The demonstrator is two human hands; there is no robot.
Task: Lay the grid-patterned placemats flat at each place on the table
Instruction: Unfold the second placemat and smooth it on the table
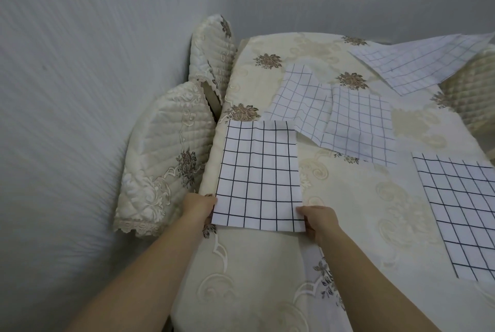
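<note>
A white placemat with a dark grid (258, 176) lies near the table's left edge. My left hand (199, 207) pinches its near left corner and my right hand (320, 220) pinches its near right corner. Two paler grid placemats overlap in the middle of the table (300, 102) (360, 124). Another grid placemat (460, 211) lies flat at the right side. A further one (417, 62) lies at the far right corner and hangs past the edge. The table wears a cream floral tablecloth (361, 211).
Two chairs with cream quilted covers stand against the table's left side (163, 155) (211, 50). A third quilted chair back (471, 98) shows at the far right. Grey walls close in behind and to the left.
</note>
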